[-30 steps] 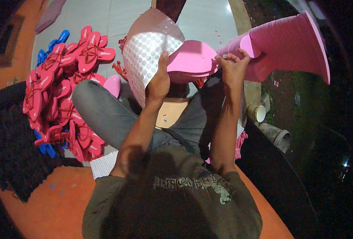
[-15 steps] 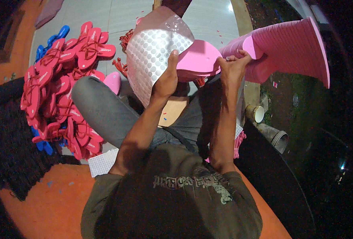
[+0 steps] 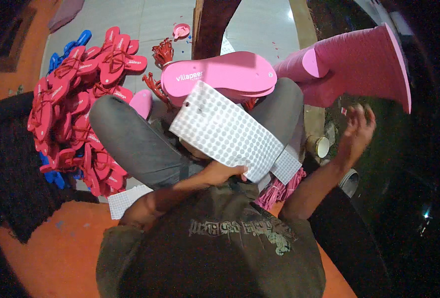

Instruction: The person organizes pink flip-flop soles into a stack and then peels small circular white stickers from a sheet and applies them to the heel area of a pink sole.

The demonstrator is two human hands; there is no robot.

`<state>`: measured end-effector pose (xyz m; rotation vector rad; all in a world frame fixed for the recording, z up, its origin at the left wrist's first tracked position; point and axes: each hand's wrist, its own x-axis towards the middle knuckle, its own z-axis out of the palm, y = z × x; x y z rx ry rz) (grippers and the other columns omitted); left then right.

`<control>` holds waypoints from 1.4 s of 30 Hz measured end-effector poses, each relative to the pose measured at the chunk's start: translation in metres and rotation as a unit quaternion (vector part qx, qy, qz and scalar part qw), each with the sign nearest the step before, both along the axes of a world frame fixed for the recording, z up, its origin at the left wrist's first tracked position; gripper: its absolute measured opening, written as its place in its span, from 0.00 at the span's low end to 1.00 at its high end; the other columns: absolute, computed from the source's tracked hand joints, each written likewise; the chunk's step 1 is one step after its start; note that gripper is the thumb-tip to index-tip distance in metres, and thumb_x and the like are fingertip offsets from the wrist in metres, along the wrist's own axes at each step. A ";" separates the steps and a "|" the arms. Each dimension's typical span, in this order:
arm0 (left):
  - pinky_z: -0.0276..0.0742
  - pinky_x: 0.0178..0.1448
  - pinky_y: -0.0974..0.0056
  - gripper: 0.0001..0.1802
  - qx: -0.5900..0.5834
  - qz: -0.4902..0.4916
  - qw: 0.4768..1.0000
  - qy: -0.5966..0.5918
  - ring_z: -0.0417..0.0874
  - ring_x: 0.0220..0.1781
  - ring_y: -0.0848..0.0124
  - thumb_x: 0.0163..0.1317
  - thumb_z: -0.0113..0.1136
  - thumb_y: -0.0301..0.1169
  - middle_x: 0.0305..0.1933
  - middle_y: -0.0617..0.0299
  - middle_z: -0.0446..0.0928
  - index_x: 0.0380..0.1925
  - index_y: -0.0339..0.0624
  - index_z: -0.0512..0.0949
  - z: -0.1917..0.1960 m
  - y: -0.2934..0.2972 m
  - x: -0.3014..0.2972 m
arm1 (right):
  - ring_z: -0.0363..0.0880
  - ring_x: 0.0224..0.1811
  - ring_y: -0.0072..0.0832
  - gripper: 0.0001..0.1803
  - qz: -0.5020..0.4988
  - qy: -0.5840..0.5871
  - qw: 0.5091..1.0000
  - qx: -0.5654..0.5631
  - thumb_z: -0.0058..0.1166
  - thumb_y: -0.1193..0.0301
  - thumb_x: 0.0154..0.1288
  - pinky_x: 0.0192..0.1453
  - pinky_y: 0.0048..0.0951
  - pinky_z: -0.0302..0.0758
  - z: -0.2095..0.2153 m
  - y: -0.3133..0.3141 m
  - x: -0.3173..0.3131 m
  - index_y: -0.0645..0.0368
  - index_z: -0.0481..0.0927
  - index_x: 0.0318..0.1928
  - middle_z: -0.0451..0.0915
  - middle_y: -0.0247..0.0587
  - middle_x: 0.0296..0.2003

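Note:
My left hand [image 3: 223, 173] holds the lower edge of a white sheet of round stickers [image 3: 225, 126], which lies tilted over my lap. Just beyond it, a pair of pink sandal soles [image 3: 225, 72] rests across between my knees, one atop the other, with white print at the left end and a small round mark at the right end. The sheet's upper corner overlaps the near edge of the soles. Out to the right, my right hand [image 3: 360, 126] is raised in the air, fingers apart and holding nothing.
Finished red and blue sandals [image 3: 76, 111] are heaped at the left. A long stack of pink soles [image 3: 361, 67] leans at the right. Red straps [image 3: 163, 52] lie by a wooden post [image 3: 210, 32]. Pink straps [image 3: 283, 191] and a smaller dotted sheet [image 3: 286, 165] sit by my right hip.
The sticker sheet has come down from over the soles toward my lap in my left hand. My right hand has let go of the soles' right end and swung out right.

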<state>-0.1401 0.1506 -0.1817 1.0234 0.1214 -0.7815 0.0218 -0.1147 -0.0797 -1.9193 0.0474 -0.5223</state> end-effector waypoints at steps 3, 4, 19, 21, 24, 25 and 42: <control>0.71 0.46 0.66 0.14 0.014 -0.112 0.993 0.020 0.77 0.40 0.71 0.53 0.59 0.31 0.32 0.60 0.77 0.37 0.33 0.71 -0.039 -0.023 -0.010 | 0.71 0.43 0.24 0.17 0.009 -0.071 0.991 0.114 0.55 0.71 0.55 0.46 0.26 0.69 0.014 0.037 -0.027 0.59 0.67 0.44 0.70 0.38 0.35; 0.71 0.46 0.65 0.16 0.004 -0.160 0.987 0.008 0.77 0.40 0.70 0.53 0.60 0.32 0.33 0.60 0.77 0.37 0.33 0.71 -0.042 -0.022 -0.012 | 0.71 0.42 0.23 0.15 0.086 -0.095 0.981 0.147 0.54 0.73 0.55 0.44 0.23 0.70 -0.003 0.063 -0.036 0.59 0.68 0.43 0.69 0.37 0.35; 0.72 0.45 0.55 0.48 0.615 -0.094 0.551 -0.556 0.74 0.42 0.51 0.34 0.68 0.49 0.45 0.46 0.70 0.54 0.36 0.60 0.028 0.100 0.170 | 0.65 0.30 0.15 0.25 0.128 0.194 0.950 0.210 0.56 0.78 0.53 0.30 0.13 0.64 -0.102 0.113 -0.118 0.59 0.59 0.49 0.67 0.34 0.30; 0.71 0.47 0.53 0.48 0.603 -0.075 0.572 -0.550 0.74 0.44 0.51 0.32 0.68 0.48 0.47 0.47 0.70 0.53 0.36 0.61 0.026 0.100 0.172 | 0.65 0.30 0.15 0.25 0.119 0.210 0.937 0.252 0.55 0.78 0.54 0.30 0.13 0.65 -0.099 0.115 -0.115 0.58 0.58 0.50 0.67 0.34 0.30; 0.70 0.48 0.54 0.47 0.581 -0.052 0.608 -0.538 0.74 0.45 0.53 0.31 0.69 0.46 0.47 0.48 0.70 0.53 0.36 0.62 0.029 0.101 0.170 | 0.66 0.29 0.15 0.25 0.122 0.232 0.929 0.260 0.55 0.78 0.54 0.30 0.13 0.65 -0.089 0.117 -0.110 0.57 0.58 0.50 0.67 0.33 0.30; 0.70 0.48 0.54 0.47 0.578 -0.045 0.608 -0.542 0.74 0.46 0.53 0.30 0.70 0.45 0.47 0.48 0.71 0.52 0.36 0.63 0.030 0.103 0.169 | 0.66 0.29 0.15 0.25 0.122 0.233 0.928 0.263 0.55 0.78 0.54 0.30 0.14 0.66 -0.088 0.117 -0.110 0.57 0.58 0.50 0.68 0.33 0.30; 0.67 0.54 0.56 0.40 0.580 -0.055 0.651 -0.486 0.71 0.50 0.50 0.32 0.69 0.37 0.49 0.46 0.70 0.50 0.37 0.64 0.032 0.121 0.159 | 0.75 0.30 0.25 0.27 0.015 0.224 0.914 0.336 0.59 0.75 0.49 0.29 0.24 0.73 -0.055 0.133 -0.013 0.61 0.60 0.48 0.76 0.40 0.32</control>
